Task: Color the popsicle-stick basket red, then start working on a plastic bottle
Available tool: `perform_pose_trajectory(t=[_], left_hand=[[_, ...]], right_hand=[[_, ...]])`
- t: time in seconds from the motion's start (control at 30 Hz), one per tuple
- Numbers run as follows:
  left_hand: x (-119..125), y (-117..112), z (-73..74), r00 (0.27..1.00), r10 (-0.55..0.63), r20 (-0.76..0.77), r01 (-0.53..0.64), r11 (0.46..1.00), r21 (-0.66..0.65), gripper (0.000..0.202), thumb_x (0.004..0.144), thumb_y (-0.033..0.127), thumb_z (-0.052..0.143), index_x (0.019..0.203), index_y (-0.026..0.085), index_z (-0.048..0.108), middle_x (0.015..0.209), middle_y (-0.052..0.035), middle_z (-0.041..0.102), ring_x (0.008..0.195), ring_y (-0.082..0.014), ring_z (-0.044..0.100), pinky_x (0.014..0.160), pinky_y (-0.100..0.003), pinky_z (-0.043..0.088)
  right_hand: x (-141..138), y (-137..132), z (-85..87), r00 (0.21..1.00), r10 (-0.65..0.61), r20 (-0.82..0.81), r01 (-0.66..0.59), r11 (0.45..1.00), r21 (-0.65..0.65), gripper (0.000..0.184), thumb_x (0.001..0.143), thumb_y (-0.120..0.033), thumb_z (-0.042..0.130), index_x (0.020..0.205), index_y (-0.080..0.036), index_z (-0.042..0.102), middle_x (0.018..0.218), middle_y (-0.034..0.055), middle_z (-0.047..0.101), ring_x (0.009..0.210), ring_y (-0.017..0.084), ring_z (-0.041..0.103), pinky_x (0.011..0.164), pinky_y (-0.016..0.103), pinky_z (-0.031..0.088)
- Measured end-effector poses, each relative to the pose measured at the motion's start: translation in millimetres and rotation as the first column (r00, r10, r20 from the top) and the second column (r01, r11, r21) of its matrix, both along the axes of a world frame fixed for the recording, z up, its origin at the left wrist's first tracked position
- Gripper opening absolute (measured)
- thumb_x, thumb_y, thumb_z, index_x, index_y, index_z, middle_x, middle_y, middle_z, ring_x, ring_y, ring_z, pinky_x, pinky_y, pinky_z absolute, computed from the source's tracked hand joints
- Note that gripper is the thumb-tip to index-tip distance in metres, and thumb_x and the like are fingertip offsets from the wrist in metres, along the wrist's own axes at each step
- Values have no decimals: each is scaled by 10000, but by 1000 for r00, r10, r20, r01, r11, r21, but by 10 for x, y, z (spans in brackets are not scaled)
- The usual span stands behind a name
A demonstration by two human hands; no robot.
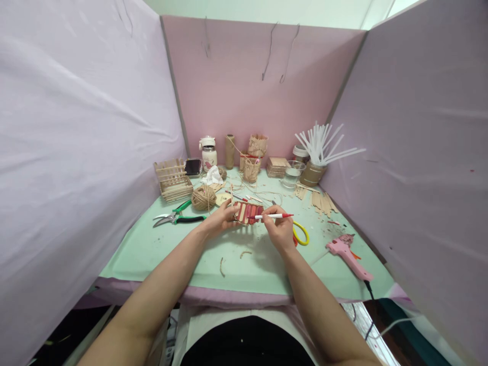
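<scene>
My left hand (223,217) grips the left edge of a small panel of wooden sticks (247,212), partly coloured red, and holds it just above the green table (160,249). My right hand (280,229) pinches a red and white marker pen (272,216) that lies level, its tip on the panel's right side. Both hands are closed on what they hold.
Green-handled pliers (177,218) and a ball of twine (203,197) lie left of the hands. Yellow-handled scissors (301,234) and a pink glue gun (346,253) lie to the right. A stick crate (173,180), jars, twine-wrapped cups and white straws (322,145) stand at the back. Pink partition walls enclose the table.
</scene>
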State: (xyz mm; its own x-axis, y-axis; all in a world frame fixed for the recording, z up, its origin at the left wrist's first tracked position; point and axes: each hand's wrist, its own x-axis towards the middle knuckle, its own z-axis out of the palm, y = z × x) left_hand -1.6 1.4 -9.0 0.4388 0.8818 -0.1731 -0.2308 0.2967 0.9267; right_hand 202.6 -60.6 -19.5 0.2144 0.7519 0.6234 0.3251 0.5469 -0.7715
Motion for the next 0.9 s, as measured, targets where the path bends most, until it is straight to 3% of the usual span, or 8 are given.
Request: perform_pose_trajectory(t=[0.3,0.53,0.67,0.9], left_hand=[[0,8,3,1000,16,10,-16,999,-28,973,642,477,996,1453,216,525,1336,-177,712,996,-243,752,850,-354,589],[2,12,2,1000,20,19,-19,999,-35,858,673,471,979,1389,230,571,1307,-159,729,945,-229,751,814,-334,590],[-8,19,2,1000,7,19,-6,999,-32,897,670,475,982,1420,220,562,1316,-177,719,981,-248,752,845,-355,592],[4,5,15,999,24,21,-23,999,-43,897,667,459,981,1421,230,553,1280,-164,730,965,-248,752,860,-368,594]], right_hand=[[-9,11,7,999,-36,-32,36,999,7,148,876,-348,650,774,-247,687,717,10,704,734,218,637,729,363,473],[1,-4,-3,1000,14,-6,-14,1000,1,141,862,-321,640,741,-254,666,687,4,670,721,215,627,705,350,466],[2,16,-22,999,-22,-32,23,1000,12,147,881,-352,642,778,-256,681,709,8,678,738,218,635,711,349,475],[4,-1,-8,1000,20,-8,-20,1000,-2,143,856,-319,641,732,-250,664,683,12,666,734,221,628,699,348,462]])
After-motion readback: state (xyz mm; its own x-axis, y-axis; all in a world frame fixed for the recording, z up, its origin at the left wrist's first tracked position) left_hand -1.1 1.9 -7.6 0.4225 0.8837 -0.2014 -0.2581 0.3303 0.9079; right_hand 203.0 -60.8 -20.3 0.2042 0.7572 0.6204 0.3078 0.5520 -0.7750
